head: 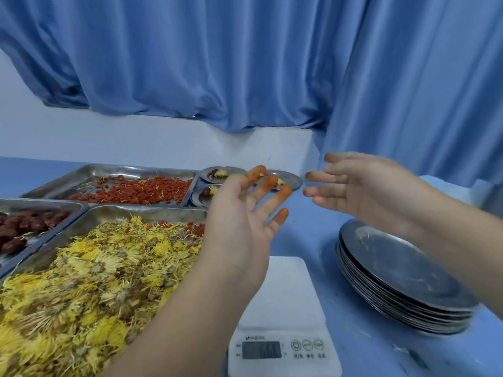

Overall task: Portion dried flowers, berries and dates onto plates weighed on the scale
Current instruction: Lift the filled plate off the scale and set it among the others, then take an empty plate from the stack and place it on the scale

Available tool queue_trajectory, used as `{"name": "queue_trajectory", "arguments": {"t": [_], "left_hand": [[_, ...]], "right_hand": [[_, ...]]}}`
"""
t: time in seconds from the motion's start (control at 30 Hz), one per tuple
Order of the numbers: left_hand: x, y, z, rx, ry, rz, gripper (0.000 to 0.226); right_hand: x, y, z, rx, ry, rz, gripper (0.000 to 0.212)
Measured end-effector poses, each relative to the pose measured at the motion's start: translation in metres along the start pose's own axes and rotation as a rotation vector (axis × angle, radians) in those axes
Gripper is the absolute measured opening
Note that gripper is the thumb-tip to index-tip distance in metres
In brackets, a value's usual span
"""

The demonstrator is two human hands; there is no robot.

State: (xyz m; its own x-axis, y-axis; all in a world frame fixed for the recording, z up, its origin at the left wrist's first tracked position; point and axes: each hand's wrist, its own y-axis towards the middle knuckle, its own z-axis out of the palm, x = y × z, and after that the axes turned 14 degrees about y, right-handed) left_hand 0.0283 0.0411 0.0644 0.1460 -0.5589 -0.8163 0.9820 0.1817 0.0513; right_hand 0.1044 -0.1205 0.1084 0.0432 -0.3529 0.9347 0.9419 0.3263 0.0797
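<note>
Scale [283, 295] under empty hands [239, 213] (display and labels unreadable)

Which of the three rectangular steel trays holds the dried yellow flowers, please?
The nearest, largest rectangular steel tray, at front left beside the white scale, is heaped with dried yellow flowers. The far tray holds red berries, the left one dark dates.

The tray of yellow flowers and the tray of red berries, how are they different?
The flower tray sits nearest and is heaped full with dried yellow flowers; the berry tray lies behind it, holding a thin, scattered layer of red berries with bare metal showing. Both are rectangular steel trays, and each has bits of the other's contents.
</note>
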Motion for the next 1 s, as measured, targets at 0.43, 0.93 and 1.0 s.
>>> {"name": "queue_trajectory", "arguments": {"t": [0.43,0.93,1.0], "left_hand": [[0.059,-0.038,-0.018,-0.142,-0.055,0.052,0.023],[0.073,-0.043,-0.027,-0.036,0.091,0.097,0.024],[0.073,-0.043,-0.028,-0.047,0.089,0.100,0.025]], "right_hand": [[-0.075,-0.082,-0.123,-0.170,-1.071,-0.558,0.025],[-0.082,-0.101,-0.131,-0.184,-1.324,-0.450,0.021],[-0.081,-0.102,-0.131,-0.194,-1.291,-0.494,0.020]]}}
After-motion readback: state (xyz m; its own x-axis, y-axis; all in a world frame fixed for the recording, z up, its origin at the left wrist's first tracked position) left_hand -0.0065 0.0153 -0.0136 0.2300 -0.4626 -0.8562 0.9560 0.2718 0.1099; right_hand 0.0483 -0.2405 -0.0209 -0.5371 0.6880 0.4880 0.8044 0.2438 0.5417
